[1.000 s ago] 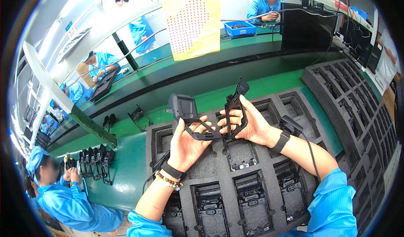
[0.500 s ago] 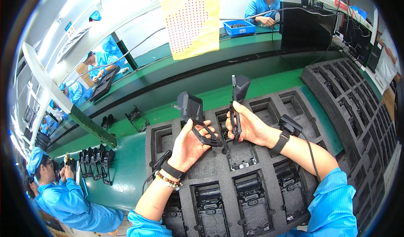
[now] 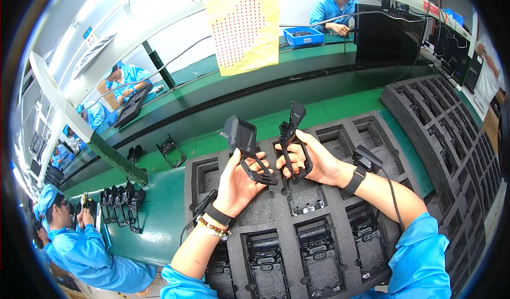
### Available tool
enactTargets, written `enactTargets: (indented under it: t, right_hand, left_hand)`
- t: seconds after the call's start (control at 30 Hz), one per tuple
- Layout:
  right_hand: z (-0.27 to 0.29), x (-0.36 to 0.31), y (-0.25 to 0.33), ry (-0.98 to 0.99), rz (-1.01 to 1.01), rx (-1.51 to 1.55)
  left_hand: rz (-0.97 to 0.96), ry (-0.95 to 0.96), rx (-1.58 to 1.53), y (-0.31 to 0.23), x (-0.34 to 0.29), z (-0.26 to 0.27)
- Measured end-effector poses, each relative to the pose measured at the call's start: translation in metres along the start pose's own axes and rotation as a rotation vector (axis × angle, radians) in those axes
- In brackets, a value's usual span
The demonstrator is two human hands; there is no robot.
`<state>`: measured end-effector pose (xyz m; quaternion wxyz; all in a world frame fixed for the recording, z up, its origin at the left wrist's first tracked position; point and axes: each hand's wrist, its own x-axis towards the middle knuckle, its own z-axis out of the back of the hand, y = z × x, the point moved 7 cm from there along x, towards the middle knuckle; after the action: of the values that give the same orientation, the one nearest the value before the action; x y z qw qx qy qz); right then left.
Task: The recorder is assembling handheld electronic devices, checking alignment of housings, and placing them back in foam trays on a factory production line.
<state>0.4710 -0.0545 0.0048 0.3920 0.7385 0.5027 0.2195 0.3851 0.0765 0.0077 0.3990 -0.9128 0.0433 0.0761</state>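
Observation:
My left hand [image 3: 240, 186] is closed on a black plastic frame [image 3: 241, 137] that has a boxy upper end and an open lower frame. A second black plastic frame [image 3: 294, 131] of similar make is gripped in my right hand [image 3: 317, 161], its flat upper end seen nearly edge-on. Both parts are held up side by side, a small gap apart, over a grey foam tray [image 3: 289, 222]. Several black housings [image 3: 321, 256] lie in the tray's near pockets. Beneath my right hand, another housing [image 3: 305, 208] is partly hidden in its pocket.
A second foam tray [image 3: 390, 94] with black parts stands at the right. On the green table lie a loose black frame [image 3: 171, 151] and a row of black parts [image 3: 122, 203], near a co-worker [image 3: 90, 251] at left. A slanted green post [image 3: 114, 158] rises beyond them.
My right hand has turned its black frame, so the upper end now shows thinner and the open lower frame faces me more. My left hand has barely moved.

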Motion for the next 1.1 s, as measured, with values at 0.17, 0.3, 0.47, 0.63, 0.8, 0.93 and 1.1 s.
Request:
enactTargets:
  t: [0.17, 0.3, 0.47, 0.63, 0.8, 0.93, 1.1]
  right_hand:
    - [-0.003, -0.003, 0.003, -0.006, -0.002, 0.010]
    - [-0.005, -0.004, 0.000, -0.014, -0.057, 0.047]
    - [-0.008, -0.004, -0.002, 0.022, -0.073, 0.030]
    - [-0.006, -0.002, -0.004, 0.041, -0.066, -0.005]
    - [-0.005, -0.002, -0.006, 0.037, -0.081, -0.002]
    - [-0.004, -0.001, -0.006, 0.040, -0.077, -0.012]
    - [-0.003, 0.000, -0.007, 0.063, -0.070, -0.014]
  left_hand:
    - [0.007, -0.011, -0.010, 0.001, 0.001, 0.000]
    - [0.009, -0.010, -0.018, 0.001, 0.002, 0.002]
    - [0.014, -0.016, -0.021, 0.001, 0.000, 0.001]
    - [0.015, -0.008, -0.012, 0.002, 0.001, 0.002]
    - [0.019, 0.004, -0.025, 0.002, 0.002, 0.004]
    - [0.015, -0.007, -0.027, 0.002, 0.002, 0.002]
    - [0.018, -0.002, -0.021, 0.002, 0.002, 0.004]
